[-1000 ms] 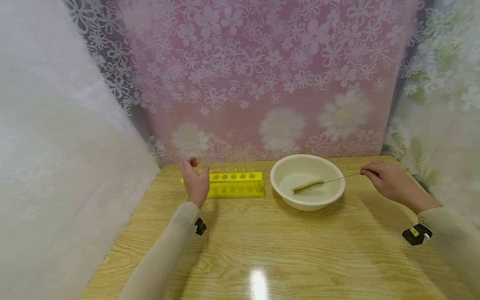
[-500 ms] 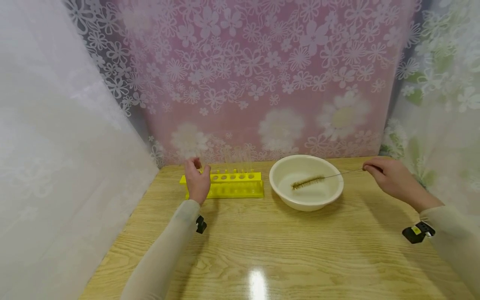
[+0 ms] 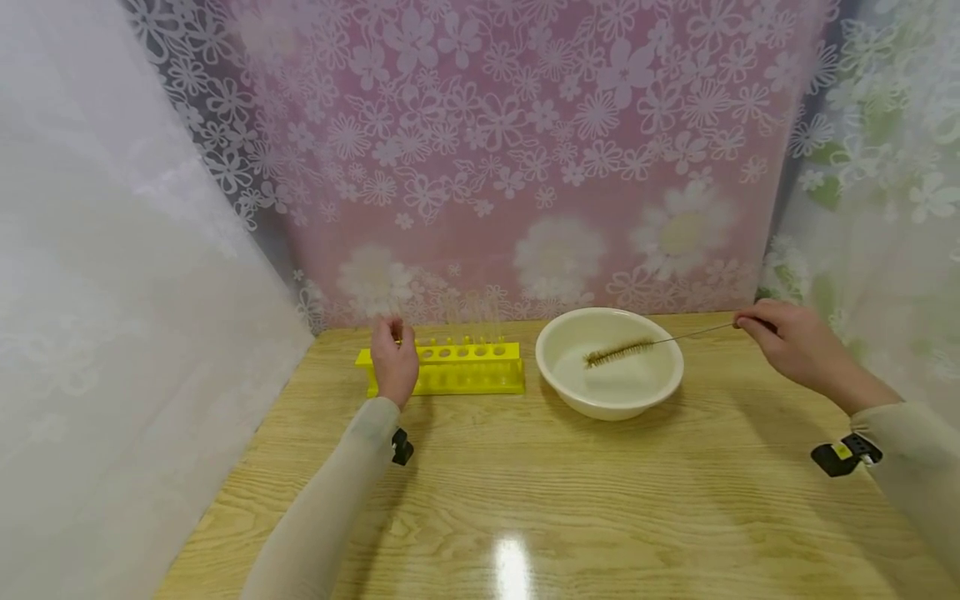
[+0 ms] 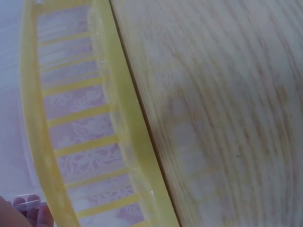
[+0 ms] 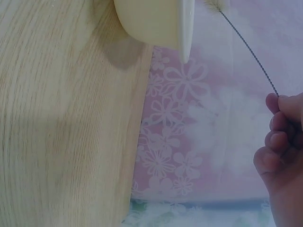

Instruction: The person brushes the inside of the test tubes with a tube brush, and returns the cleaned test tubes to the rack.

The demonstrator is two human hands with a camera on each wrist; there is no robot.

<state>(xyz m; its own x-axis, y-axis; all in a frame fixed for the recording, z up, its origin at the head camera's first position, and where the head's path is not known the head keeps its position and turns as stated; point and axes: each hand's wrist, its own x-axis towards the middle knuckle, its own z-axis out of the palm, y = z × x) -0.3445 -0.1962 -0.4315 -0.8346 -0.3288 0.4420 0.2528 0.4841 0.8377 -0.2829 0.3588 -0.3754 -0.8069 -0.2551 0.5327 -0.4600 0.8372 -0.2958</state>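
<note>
My left hand [image 3: 395,362] is at the left end of the yellow test tube rack [image 3: 472,382], pinching a clear test tube [image 4: 27,202] by its upper part. In the left wrist view only the thumb and some fingertips show around the tube. Several more clear test tubes [image 3: 480,321] stand upright in the rack. My right hand [image 3: 798,346] pinches the twisted wire handle of a test tube brush [image 3: 618,354]. Its bristles are over the white basin [image 3: 607,410], tilted down to the left. Whether they touch the basin cannot be told.
Rack and basin stand side by side near the back of the wooden table [image 3: 480,483]. A pink flowered curtain [image 3: 525,167] hangs right behind them. White sheeting [image 3: 150,333] closes off the left side, and a green-patterned curtain [image 3: 885,208] the right.
My left thumb and fingers have drawn together on the test tube at the rack's left end. My right hand has risen a little to the right, lifting the brush slightly.
</note>
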